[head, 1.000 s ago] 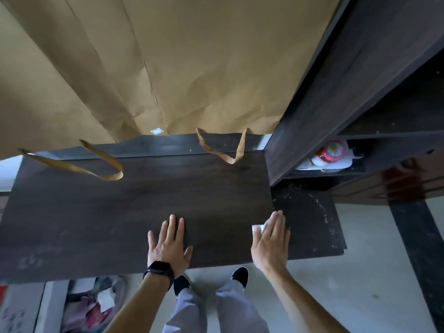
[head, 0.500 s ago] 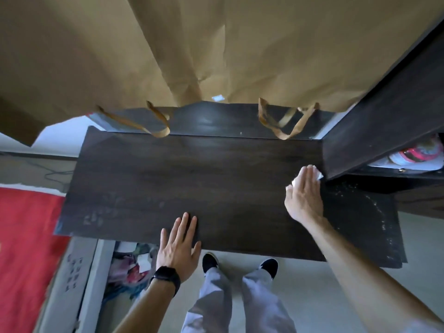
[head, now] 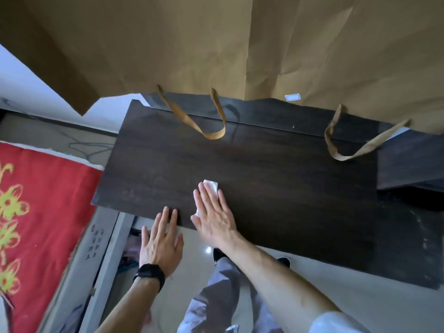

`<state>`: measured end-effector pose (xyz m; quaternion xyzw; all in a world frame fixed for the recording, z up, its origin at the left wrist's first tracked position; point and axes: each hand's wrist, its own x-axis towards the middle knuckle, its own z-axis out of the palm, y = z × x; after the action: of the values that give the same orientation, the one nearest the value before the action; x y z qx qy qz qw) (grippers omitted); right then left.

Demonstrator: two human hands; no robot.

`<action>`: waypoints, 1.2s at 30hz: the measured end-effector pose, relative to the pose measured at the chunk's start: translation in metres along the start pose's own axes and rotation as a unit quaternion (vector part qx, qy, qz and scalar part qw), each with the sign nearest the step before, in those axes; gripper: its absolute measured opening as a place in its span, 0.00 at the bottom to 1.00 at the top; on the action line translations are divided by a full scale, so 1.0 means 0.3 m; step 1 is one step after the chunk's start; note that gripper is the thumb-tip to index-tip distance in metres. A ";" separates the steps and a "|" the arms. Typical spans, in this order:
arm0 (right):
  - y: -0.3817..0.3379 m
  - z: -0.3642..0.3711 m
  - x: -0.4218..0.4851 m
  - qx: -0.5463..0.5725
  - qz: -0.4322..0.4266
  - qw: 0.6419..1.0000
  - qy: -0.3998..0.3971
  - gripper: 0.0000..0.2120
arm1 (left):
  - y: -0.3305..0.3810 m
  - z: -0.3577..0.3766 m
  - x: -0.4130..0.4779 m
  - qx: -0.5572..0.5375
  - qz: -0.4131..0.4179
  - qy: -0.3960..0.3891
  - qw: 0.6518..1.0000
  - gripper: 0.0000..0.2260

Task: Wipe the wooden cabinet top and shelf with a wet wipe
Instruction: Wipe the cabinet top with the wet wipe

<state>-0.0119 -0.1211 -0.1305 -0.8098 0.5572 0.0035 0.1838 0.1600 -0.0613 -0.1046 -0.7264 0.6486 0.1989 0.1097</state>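
The dark wooden cabinet top [head: 276, 179] fills the middle of the head view. My right hand [head: 213, 212] lies flat on it near the front edge, straight fingers pressing a folded white wet wipe [head: 211, 185] that sticks out past the fingertips. My left hand [head: 161, 243], with a black watch on the wrist, rests flat beside it, fingertips on the front edge of the top and palm over the edge. A taller dark cabinet section [head: 410, 162] stands at the right; its shelf is out of sight.
Large brown paper bags [head: 216, 44] hang over the back of the top, their handles [head: 204, 126] drooping onto the wood. A red cloth with yellow-green pattern [head: 36, 212] lies at the left. A dusty lower ledge [head: 422, 236] sits at the right front.
My right hand slid the wipe from the right end by the tall cabinet leftward to the middle front, close to my left hand. The view shifted right to left.
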 end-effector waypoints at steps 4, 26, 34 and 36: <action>0.073 0.018 -0.151 -0.019 -0.008 1.000 0.010 0.32 | -0.003 0.003 -0.020 -0.010 -0.005 -0.016 1.000 0.29; -0.259 -0.019 0.466 -0.063 -0.078 0.994 -0.037 0.37 | -0.481 -0.143 0.146 -0.135 -0.216 0.033 0.967 0.33; -0.677 0.097 0.650 -0.125 -0.307 0.939 -0.094 0.31 | -0.643 -0.161 0.239 -0.298 -0.257 0.082 0.916 0.32; -0.723 0.122 0.675 -0.157 -0.346 0.920 -0.092 0.30 | -0.662 -0.154 0.255 -0.318 -0.241 0.085 0.913 0.30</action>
<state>0.2681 -0.2250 -0.1434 -0.9667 0.2149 0.1016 0.0948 0.3686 -0.1227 -0.1157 -0.8713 0.3635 0.2995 -0.1378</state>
